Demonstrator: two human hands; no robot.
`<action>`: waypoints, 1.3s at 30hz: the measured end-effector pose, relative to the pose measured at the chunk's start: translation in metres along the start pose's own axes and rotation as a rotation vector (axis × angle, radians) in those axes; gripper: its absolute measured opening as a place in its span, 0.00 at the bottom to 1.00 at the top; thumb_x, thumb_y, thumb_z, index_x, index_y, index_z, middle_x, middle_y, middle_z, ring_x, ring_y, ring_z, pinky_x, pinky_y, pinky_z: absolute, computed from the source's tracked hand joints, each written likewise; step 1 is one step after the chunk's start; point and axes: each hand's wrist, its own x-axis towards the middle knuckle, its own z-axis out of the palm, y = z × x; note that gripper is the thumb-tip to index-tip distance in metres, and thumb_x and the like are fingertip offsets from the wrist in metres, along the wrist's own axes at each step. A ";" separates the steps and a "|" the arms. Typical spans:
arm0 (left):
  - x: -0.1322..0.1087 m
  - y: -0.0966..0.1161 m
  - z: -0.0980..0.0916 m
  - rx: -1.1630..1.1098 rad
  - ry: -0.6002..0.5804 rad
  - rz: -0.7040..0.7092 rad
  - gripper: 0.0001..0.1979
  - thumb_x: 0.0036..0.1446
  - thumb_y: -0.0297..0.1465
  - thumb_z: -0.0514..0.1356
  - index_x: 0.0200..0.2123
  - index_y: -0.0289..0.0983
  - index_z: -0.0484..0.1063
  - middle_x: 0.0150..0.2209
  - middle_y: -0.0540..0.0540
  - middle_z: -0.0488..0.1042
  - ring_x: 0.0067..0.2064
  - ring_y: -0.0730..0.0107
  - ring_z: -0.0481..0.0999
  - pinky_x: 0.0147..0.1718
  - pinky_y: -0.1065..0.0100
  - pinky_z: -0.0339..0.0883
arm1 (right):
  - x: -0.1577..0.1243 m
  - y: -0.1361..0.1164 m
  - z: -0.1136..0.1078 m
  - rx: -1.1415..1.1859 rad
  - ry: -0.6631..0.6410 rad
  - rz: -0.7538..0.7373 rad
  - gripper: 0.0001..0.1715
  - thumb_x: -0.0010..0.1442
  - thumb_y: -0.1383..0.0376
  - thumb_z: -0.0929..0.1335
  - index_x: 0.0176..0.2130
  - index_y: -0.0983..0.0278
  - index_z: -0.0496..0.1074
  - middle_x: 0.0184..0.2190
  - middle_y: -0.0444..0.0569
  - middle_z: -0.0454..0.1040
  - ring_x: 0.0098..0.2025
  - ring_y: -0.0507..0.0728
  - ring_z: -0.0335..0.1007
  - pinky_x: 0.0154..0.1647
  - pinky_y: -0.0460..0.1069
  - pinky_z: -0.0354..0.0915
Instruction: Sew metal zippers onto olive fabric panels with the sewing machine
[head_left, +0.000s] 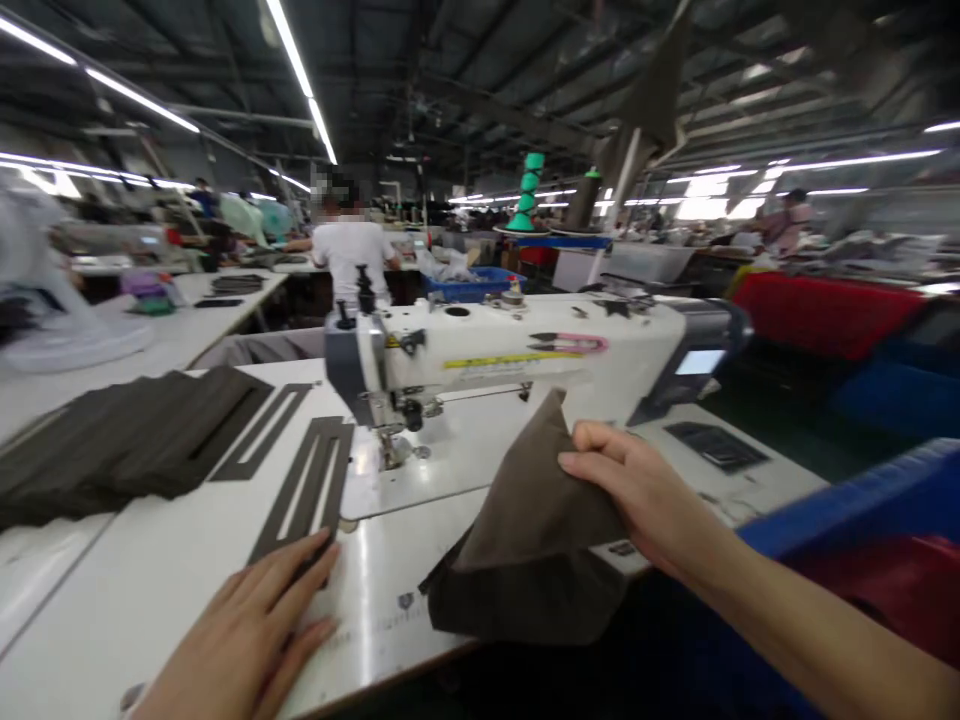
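A white sewing machine [495, 350] stands across the table in front of me. My right hand [622, 475] pinches the upper edge of a dark grey-brown fabric piece [525, 500], lifting it while its lower part hangs folded at the table's front edge. My left hand [262, 615] lies with fingers stretched out on the white tabletop. Its fingertips touch the near end of a dark slotted strip [315, 470]. Beyond that is a second slotted strip [266, 430]. Pink-handled thread snips [570, 343] rest against the machine's arm.
A stack of dark fabric [127, 430] spreads over the table's left side. At the right is a blue bin [885, 500] with red material inside. A person in a white shirt [349, 255] stands beyond the machine. Thread cones [529, 195] rise behind it.
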 end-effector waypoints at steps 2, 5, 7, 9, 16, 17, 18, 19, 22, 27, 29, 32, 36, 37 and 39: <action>0.005 0.010 -0.012 -0.032 0.015 0.012 0.18 0.58 0.39 0.53 0.51 0.45 0.65 0.52 0.47 0.68 0.48 0.60 0.70 0.44 0.64 0.67 | 0.014 0.031 0.024 0.042 -0.050 0.119 0.17 0.45 0.58 0.65 0.19 0.62 0.51 0.16 0.38 0.51 0.19 0.48 0.48 0.19 0.43 0.48; 0.021 0.023 -0.018 -0.160 0.072 0.053 0.14 0.60 0.29 0.48 0.47 0.41 0.67 0.48 0.43 0.70 0.47 0.63 0.70 0.45 0.63 0.66 | 0.017 0.068 0.034 0.012 -0.084 0.240 0.16 0.43 0.58 0.65 0.19 0.61 0.51 0.17 0.39 0.53 0.20 0.49 0.51 0.20 0.44 0.51; 0.034 0.028 -0.014 -0.235 0.086 0.084 0.13 0.60 0.26 0.48 0.45 0.39 0.67 0.45 0.42 0.71 0.46 0.64 0.70 0.45 0.61 0.65 | 0.013 0.079 0.028 0.024 -0.094 0.297 0.17 0.44 0.57 0.65 0.20 0.61 0.51 0.17 0.39 0.54 0.20 0.50 0.52 0.20 0.44 0.52; 0.049 0.033 -0.006 -0.290 0.035 0.116 0.13 0.59 0.25 0.50 0.45 0.38 0.67 0.44 0.43 0.71 0.45 0.64 0.69 0.45 0.60 0.64 | 0.008 0.081 0.021 0.049 -0.102 0.354 0.17 0.44 0.56 0.65 0.21 0.61 0.51 0.17 0.39 0.55 0.19 0.50 0.53 0.20 0.44 0.53; 0.106 0.036 0.011 -0.280 -0.021 0.282 0.20 0.57 0.18 0.48 0.50 0.39 0.64 0.46 0.44 0.67 0.48 0.63 0.65 0.48 0.60 0.56 | 0.008 0.082 0.019 0.203 -0.053 0.394 0.17 0.43 0.60 0.67 0.21 0.61 0.52 0.18 0.38 0.54 0.20 0.49 0.52 0.20 0.43 0.51; 0.113 0.036 0.010 -0.270 -0.038 0.346 0.20 0.56 0.18 0.49 0.50 0.39 0.64 0.46 0.45 0.66 0.49 0.63 0.64 0.50 0.60 0.54 | 0.009 0.083 0.019 0.219 -0.054 0.396 0.18 0.43 0.60 0.67 0.21 0.61 0.51 0.18 0.38 0.54 0.20 0.49 0.51 0.20 0.43 0.51; 0.119 0.037 0.009 -0.263 -0.055 0.401 0.19 0.56 0.19 0.50 0.49 0.40 0.65 0.47 0.45 0.66 0.49 0.64 0.63 0.51 0.60 0.52 | 0.009 0.084 0.019 0.232 -0.063 0.401 0.18 0.43 0.60 0.67 0.21 0.61 0.51 0.18 0.38 0.54 0.20 0.49 0.51 0.20 0.43 0.50; 0.124 0.038 0.008 -0.259 -0.064 0.437 0.18 0.56 0.19 0.50 0.48 0.39 0.66 0.47 0.45 0.66 0.49 0.64 0.63 0.52 0.60 0.51 | 0.009 0.084 0.018 0.240 -0.073 0.406 0.18 0.44 0.60 0.68 0.21 0.61 0.51 0.18 0.38 0.53 0.20 0.49 0.51 0.21 0.43 0.50; 0.128 0.041 0.004 -0.274 -0.051 0.386 0.11 0.56 0.21 0.53 0.40 0.37 0.69 0.42 0.46 0.67 0.46 0.66 0.65 0.48 0.64 0.55 | 0.007 0.085 0.014 0.241 -0.095 0.405 0.18 0.44 0.60 0.67 0.21 0.61 0.51 0.19 0.38 0.53 0.21 0.49 0.51 0.21 0.44 0.51; 0.117 0.042 0.001 -0.238 -0.072 0.299 0.05 0.57 0.25 0.55 0.36 0.37 0.69 0.39 0.48 0.68 0.42 0.67 0.66 0.43 0.65 0.57 | 0.008 0.085 0.012 0.228 -0.122 0.392 0.16 0.44 0.61 0.66 0.20 0.61 0.51 0.18 0.38 0.53 0.20 0.49 0.50 0.21 0.44 0.49; 0.117 0.042 0.001 -0.190 -0.076 0.360 0.08 0.58 0.25 0.55 0.41 0.38 0.68 0.42 0.46 0.67 0.44 0.65 0.65 0.45 0.64 0.56 | 0.010 0.087 0.014 0.236 -0.106 0.381 0.16 0.43 0.62 0.66 0.20 0.61 0.51 0.17 0.38 0.52 0.20 0.48 0.48 0.20 0.44 0.47; 0.119 0.045 0.000 -0.128 -0.076 0.413 0.07 0.58 0.25 0.53 0.39 0.37 0.69 0.41 0.45 0.68 0.42 0.65 0.67 0.43 0.64 0.58 | 0.011 0.092 0.016 0.235 -0.056 0.366 0.16 0.42 0.63 0.66 0.20 0.62 0.51 0.17 0.37 0.52 0.19 0.48 0.47 0.20 0.44 0.46; 0.106 0.057 0.001 -0.174 -0.122 0.369 0.06 0.58 0.31 0.55 0.31 0.38 0.70 0.35 0.47 0.70 0.37 0.66 0.69 0.38 0.64 0.62 | 0.007 0.093 0.017 0.188 -0.026 0.333 0.16 0.41 0.62 0.66 0.19 0.62 0.51 0.16 0.37 0.52 0.20 0.48 0.47 0.20 0.44 0.46; 0.100 0.061 0.003 -0.201 -0.125 0.348 0.06 0.57 0.33 0.56 0.32 0.38 0.71 0.37 0.47 0.71 0.38 0.65 0.69 0.39 0.63 0.63 | 0.005 0.090 0.018 0.170 -0.020 0.316 0.16 0.41 0.62 0.66 0.18 0.62 0.51 0.16 0.37 0.52 0.20 0.48 0.47 0.20 0.44 0.46; 0.086 0.067 0.008 -0.242 -0.110 0.303 0.08 0.56 0.35 0.57 0.36 0.38 0.71 0.41 0.45 0.71 0.43 0.62 0.69 0.44 0.61 0.62 | 0.004 0.078 0.019 0.169 -0.008 0.277 0.17 0.41 0.62 0.67 0.18 0.62 0.52 0.16 0.37 0.52 0.20 0.48 0.47 0.20 0.44 0.47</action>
